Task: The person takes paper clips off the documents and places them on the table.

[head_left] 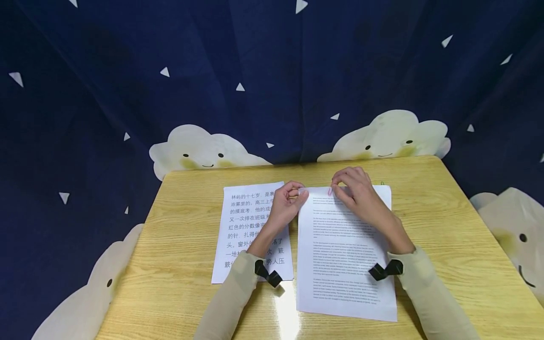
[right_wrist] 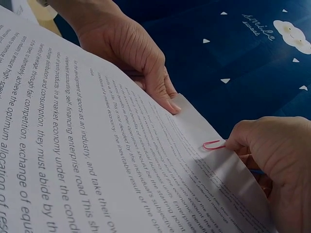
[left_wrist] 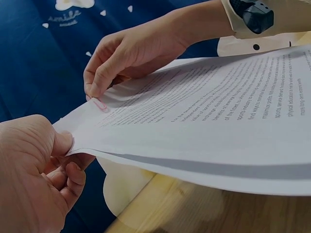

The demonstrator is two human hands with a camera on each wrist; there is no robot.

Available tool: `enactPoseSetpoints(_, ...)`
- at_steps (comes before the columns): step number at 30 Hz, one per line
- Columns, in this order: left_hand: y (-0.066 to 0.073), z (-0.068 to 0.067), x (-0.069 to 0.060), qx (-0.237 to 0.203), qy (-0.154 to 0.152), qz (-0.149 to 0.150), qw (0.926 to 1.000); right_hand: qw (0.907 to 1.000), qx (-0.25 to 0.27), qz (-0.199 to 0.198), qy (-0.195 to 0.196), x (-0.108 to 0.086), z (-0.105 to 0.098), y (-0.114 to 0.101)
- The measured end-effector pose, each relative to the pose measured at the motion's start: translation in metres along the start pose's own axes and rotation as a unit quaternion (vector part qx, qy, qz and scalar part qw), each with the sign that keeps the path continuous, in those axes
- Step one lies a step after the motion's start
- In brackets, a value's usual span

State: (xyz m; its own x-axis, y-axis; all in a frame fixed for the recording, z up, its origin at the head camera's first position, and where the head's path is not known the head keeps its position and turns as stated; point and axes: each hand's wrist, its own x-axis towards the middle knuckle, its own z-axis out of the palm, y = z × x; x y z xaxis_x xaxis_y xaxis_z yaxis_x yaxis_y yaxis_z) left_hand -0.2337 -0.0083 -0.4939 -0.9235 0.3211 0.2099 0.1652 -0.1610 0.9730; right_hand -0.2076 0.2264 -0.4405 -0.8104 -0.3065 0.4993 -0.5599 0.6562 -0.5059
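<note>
Sheets of paper printed with small text (head_left: 344,264) lie on the right half of the table, their far edge lifted. At their far left corner my left hand (head_left: 288,203) pinches the paper between thumb and fingers. My right hand (head_left: 359,193) pinches a pink paper clip (right_wrist: 214,145) at the top edge. The clip's looped end lies over the printed face, while its other end is hidden by my fingertips. In the left wrist view, the right hand (left_wrist: 131,60) comes over the sheet from above, the clip (left_wrist: 99,104) showing below its fingertips.
Left of these sheets lies another stack with large Chinese characters (head_left: 255,231), partly under my left forearm. A green clip (head_left: 382,183) shows at the far edge near the right corner. The wooden table (head_left: 170,264) ends at a dark blue curtain (head_left: 272,71) with cloud shapes.
</note>
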Motion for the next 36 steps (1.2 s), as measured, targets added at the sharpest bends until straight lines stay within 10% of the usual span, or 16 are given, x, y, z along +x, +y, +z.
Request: enactPoseSetpoints(36, -0.0018, -0.0006, 0.0014, -0.005, 0.003, 0.014, 0.9999, 0.9994, 0.005, -0.027, 0.021, 0.0006, -0.0012, -0.0008)
